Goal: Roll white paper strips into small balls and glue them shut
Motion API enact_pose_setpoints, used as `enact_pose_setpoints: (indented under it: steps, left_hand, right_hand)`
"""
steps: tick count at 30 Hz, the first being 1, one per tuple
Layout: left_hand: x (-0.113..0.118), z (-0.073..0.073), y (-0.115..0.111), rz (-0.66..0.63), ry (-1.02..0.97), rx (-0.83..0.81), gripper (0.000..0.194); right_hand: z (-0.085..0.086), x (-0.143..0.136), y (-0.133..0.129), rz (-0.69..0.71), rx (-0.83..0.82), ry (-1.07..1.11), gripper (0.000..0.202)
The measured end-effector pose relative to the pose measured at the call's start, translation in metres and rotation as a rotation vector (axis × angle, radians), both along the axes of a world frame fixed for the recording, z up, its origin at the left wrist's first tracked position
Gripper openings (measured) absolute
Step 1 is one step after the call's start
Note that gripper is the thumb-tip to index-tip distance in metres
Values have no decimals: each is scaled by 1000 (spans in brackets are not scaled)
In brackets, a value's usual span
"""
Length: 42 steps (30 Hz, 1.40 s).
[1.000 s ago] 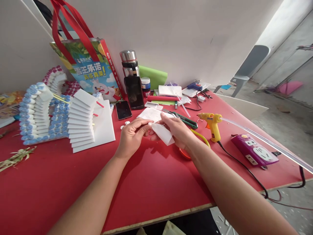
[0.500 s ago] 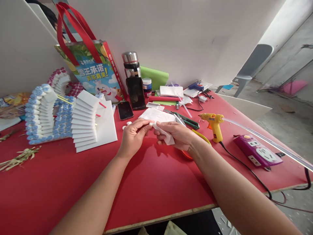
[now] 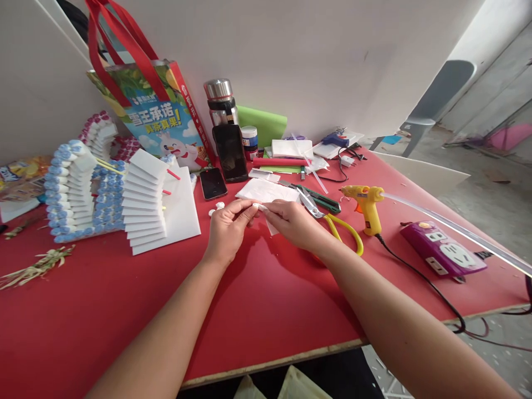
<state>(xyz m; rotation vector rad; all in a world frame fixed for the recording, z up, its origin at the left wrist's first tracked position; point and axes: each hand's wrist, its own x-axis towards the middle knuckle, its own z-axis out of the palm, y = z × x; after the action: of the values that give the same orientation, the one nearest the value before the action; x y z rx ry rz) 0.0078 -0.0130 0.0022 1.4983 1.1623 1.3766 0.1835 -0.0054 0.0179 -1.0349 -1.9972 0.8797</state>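
Observation:
Between my two hands is a strip of thin white paper (image 3: 272,228), its near end rolled into a small bud. My left hand (image 3: 228,224) pinches the rolled end between thumb and forefinger. My right hand (image 3: 293,220) grips the strip just beside it, fingers curled, with a flap hanging below. A few small white paper rolls (image 3: 216,208) lie on the red table just left of my left hand. Behind my hands rests a stack of white paper sheets (image 3: 266,190). Scissors with yellow handles (image 3: 347,235) lie partly behind my right forearm.
At right are a yellow glue gun (image 3: 366,208) and a purple power strip (image 3: 444,248). Left stand a white fan-shaped piece (image 3: 145,205) and a blue-and-white rosette piece (image 3: 68,194). A printed bag (image 3: 160,122), a thermos (image 3: 220,102) and phones (image 3: 230,152) are at the back.
My right hand has turned over, its back now facing up, and the paper strip hangs lower beneath it. More of the scissors shows. The view has shifted slightly.

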Motion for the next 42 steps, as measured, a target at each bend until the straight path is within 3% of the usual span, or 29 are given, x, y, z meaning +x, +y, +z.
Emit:
enact_pose_setpoints:
  steps: [6, 13, 19, 25, 29, 33, 36, 40, 42]
  left_hand:
    - [-3, 2, 0, 18, 28, 28, 24]
    - [6, 3, -5, 53, 21, 33, 20]
    - [7, 2, -6, 76, -30, 61, 23]
    - [-7, 11, -2, -81, -107, -75, 26]
    - [-10, 14, -2, -117, -17, -82, 32]
    - [-7, 11, -3, -60, 64, 16, 25]
    - [-7, 8, -1, -42, 65, 29, 23]
    - [-12, 8, 3, -86, 66, 42, 23]
    - [-14, 9, 4, -96, 81, 78, 22]
  right_hand:
    - [1, -2, 1, -151, -111, 76, 36]
    - [-1, -8, -8, -288, 108, -36, 20]
    - [2, -4, -10, -202, 194, -32, 20]
    - [6, 3, -10, -81, 196, 11, 21]
    - [6, 1, -11, -90, 197, -21, 21]
    - [5, -4, -11, -174, 177, -96, 22]
    - [8, -1, -5, -169, -57, 34, 22]
    - [13, 10, 6, -20, -799, 529, 40]
    - [14, 13, 8, 159, -1054, 660, 41]
